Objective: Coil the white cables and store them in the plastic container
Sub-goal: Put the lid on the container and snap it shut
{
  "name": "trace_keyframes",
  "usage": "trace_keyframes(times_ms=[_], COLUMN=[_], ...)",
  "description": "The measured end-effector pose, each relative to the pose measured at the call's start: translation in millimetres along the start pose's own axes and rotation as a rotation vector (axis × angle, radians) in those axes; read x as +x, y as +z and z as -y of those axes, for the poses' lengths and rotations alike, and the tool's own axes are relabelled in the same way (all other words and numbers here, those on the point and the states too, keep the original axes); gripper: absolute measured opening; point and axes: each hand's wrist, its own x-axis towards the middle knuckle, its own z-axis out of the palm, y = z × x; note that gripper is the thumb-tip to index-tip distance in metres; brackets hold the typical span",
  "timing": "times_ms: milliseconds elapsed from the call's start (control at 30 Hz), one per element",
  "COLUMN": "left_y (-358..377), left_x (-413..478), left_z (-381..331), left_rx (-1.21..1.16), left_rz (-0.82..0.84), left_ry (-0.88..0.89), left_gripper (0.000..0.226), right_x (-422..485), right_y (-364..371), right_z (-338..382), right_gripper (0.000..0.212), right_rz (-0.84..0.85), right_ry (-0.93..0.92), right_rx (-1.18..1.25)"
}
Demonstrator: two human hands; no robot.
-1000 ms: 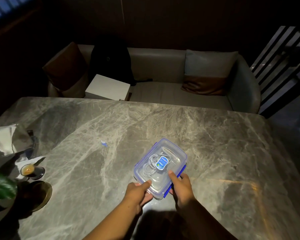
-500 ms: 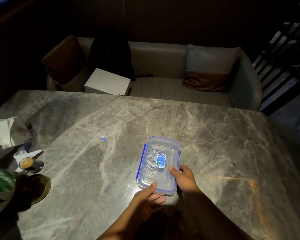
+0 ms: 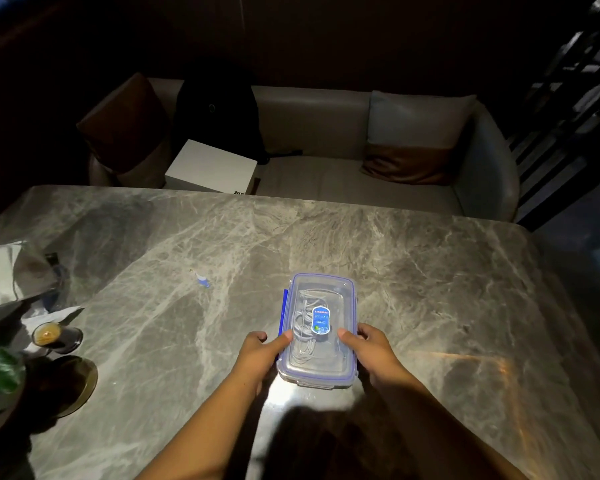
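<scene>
Turned square since a second earlier: plastic container, then angled across the marble table, now lay with its long axis pointing away toward the sofa. Shifted too, both hands, from its near end to its two long sides. Sat flat on the table near the front edge, lid on, blue-edged. Inside the container, under the clear lid, white cables in loose loops, beside an oval blue label on the lid.

At the container's left flank, left hand, thumb laid over the lid rim, fingers curled down the side by the blue latch, which stood out from the wall, seemingly unclipped. At the right flank, right hand, thumb likewise on the lid, fingers wrapped round the edge. Both gripping the container.

Well left of the container, a small blue scrap; further left, a dark glass and a crumpled white paper bag.

Risks, as judgement: uneven thumb pressure could leave one side of the lid unseated; a stray loop of cable could get pinched under the rim; dim light could hide an unclosed latch; a hard push could skid the container over the slick marble.
</scene>
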Motion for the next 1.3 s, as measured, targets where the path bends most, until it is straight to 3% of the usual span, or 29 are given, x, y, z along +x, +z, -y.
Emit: trace_keyframes(times_ms=[300, 400, 467, 533, 700, 767, 867, 1033, 1300], left_y=[0.5, 1.0, 2.1, 3.1, 6.2, 7.5, 8.0, 9.4, 7.5], left_x=[9.7, 8.0, 4.1, 1.6, -3.2, -7.3, -6.3, -13.8, -8.0], left_z=[8.8, 7.3, 3.9, 3.0, 2.9, 2.3, 4.2, 3.7, 12.5], left_rx=[-0.144, -0.095, -0.057, -0.008, 0.079, 0.101, 0.166, 0.254, 0.38], left_rz=[0.059, 0.044, 0.032, 0.009, 0.003, 0.016, 0.033, 0.055, 0.022], left_ry=[0.075, 0.145, 0.202, 0.259, 0.324, 0.343, 0.459, 0.599, 0.595], left_gripper=[0.072, 0.051, 0.031, 0.025, 0.038, 0.049, 0.034, 0.038, 0.047], right_x=[0.5, 2.1, 5.7, 4.7, -8.3, -14.6, -24.9, -25.4, -17.2], right_y=[-3.3, -3.0, -2.2, -1.3, 5.0, 8.2, 10.4, 11.0, 9.4], right_z=[-8.7, -12.6, -15.7, -18.1, -22.9, -20.9, -19.5, -30.8, -41.4], right_gripper=[0.028, 0.03, 0.027, 0.026, 0.042, 0.038, 0.037, 0.051, 0.056], right_rz=[0.002, -0.015, -0.093, -0.189, -0.281, -0.275, -0.276, -0.247, -0.224], right_ry=[-0.028, -0.042, -0.073, -0.114, -0.253, -0.284, -0.319, -0.346, -0.354], right_rx=[0.045, 0.043, -0.046, -0.176, -0.294, -0.334, -0.374, -0.412, -0.356])
